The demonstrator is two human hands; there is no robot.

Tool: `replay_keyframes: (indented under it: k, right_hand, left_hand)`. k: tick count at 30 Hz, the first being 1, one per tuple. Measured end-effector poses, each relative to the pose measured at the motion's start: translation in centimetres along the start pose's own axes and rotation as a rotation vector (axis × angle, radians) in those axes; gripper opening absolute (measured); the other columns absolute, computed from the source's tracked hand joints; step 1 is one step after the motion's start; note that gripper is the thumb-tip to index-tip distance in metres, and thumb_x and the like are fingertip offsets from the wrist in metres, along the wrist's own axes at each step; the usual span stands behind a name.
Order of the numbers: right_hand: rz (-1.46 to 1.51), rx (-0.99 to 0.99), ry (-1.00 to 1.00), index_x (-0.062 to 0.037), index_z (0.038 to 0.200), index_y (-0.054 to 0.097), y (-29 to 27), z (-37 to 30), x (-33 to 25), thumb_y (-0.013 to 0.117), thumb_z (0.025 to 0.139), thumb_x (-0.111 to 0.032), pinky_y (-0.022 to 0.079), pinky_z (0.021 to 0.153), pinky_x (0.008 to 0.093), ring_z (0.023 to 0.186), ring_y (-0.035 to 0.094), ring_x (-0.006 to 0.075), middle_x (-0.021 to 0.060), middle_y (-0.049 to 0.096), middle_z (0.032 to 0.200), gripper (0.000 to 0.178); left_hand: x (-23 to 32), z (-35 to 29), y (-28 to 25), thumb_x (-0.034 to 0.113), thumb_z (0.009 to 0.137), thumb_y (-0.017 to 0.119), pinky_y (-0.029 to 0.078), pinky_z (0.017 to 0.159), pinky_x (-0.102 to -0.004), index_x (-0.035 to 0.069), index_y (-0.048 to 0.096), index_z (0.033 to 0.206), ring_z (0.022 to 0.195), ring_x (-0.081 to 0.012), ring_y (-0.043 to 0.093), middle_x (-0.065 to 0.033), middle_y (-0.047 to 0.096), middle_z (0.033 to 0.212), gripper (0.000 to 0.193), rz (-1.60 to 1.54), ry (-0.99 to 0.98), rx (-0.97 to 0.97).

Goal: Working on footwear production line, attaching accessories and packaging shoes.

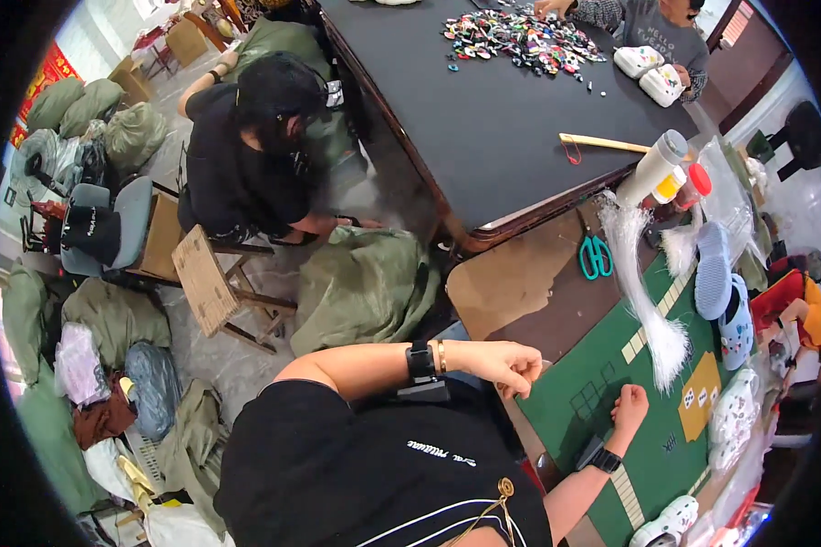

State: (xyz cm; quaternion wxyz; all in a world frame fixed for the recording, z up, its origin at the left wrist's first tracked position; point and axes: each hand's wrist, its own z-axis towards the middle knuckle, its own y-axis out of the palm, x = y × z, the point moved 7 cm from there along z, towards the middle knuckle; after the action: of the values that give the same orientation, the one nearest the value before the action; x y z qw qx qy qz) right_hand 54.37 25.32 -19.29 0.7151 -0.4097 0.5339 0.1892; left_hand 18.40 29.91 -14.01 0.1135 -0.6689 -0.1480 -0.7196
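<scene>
My left hand (pixel 511 365) hovers at the near left edge of a green mat (pixel 556 401). Its fingers are curled and pinched together; whatever they hold, if anything, is too small to tell. Over the mat, my right hand (pixel 629 412) is closed with the fingers folded in, and its contents are hidden. Near it lie a yellow card (pixel 700 401) with small white pieces on it and a small dark piece (pixel 670 444). Beyond, a bundle of white strands (pixel 643 310) stretches across the mat. Teal-handled scissors (pixel 596 258) rest on the brown board.
Patterned white clogs (pixel 732 419) and blue clogs (pixel 713 273) line the mat's right side. Behind stand lidded containers (pixel 657 169). A black table (pixel 483 137) bears small colourful charms (pixel 524 41); a person there holds white clogs (pixel 649 73). Left, another person bends over a green sack (pixel 369 287) beside a stool (pixel 205 281).
</scene>
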Motion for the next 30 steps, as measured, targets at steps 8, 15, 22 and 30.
replay_keyframes:
  k: [8, 15, 22, 30]
  right_hand:
    - [0.022, 0.013, -0.022, -0.0039, 0.085, 0.056, -0.6, -1.9, -1.4, 0.06, 0.092, -0.019, 0.03, 0.034, 0.0223, 0.037, 0.042, 0.0069, 0.0009, 0.051, 0.056, 0.017]
    - [0.047, -0.021, -0.005, -0.0064, 0.089, 0.057, -1.3, -3.5, -3.0, 0.058, 0.094, -0.021, 0.029, 0.03, 0.022, 0.034, 0.042, 0.0076, 0.0003, 0.05, 0.055, 0.016]
    - [0.05, -0.039, 0.042, -0.0064, 0.091, 0.056, -2.1, -4.5, -3.5, 0.056, 0.095, -0.021, 0.03, 0.03, 0.0213, 0.034, 0.043, 0.0082, 0.0011, 0.051, 0.055, 0.015]
    - [0.129, -0.046, 0.09, -0.0064, 0.09, 0.056, -2.6, -5.2, -4.0, 0.057, 0.095, -0.021, 0.03, 0.029, 0.0219, 0.034, 0.044, 0.0086, 0.0015, 0.052, 0.054, 0.016]
  left_hand:
    - [1.8, 0.4, 0.9, 0.014, 0.087, 0.062, 0.048, 0.059, -0.0235, 0.003, 0.06, 0.084, 0.066, -0.0093, 0.062, -0.0033, 0.066, 0.077, 0.012, 0.132, 0.068, -0.065]
    - [2.8, 0.6, 1.4, 0.015, 0.089, 0.059, 0.049, 0.06, -0.0244, 0.002, 0.06, 0.087, 0.066, -0.0104, 0.062, -0.0038, 0.067, 0.079, 0.014, 0.154, 0.064, -0.065]
    - [2.9, 1.5, 2.3, 0.018, 0.091, 0.06, 0.05, 0.062, -0.0262, 0.001, 0.06, 0.09, 0.068, -0.0105, 0.061, -0.0041, 0.066, 0.081, 0.017, 0.215, 0.069, -0.111]
    - [1.9, 2.1, 2.5, 0.016, 0.09, 0.06, 0.051, 0.063, -0.0263, 0.001, 0.061, 0.09, 0.069, -0.0107, 0.061, -0.0044, 0.066, 0.079, 0.015, 0.215, 0.097, -0.137]
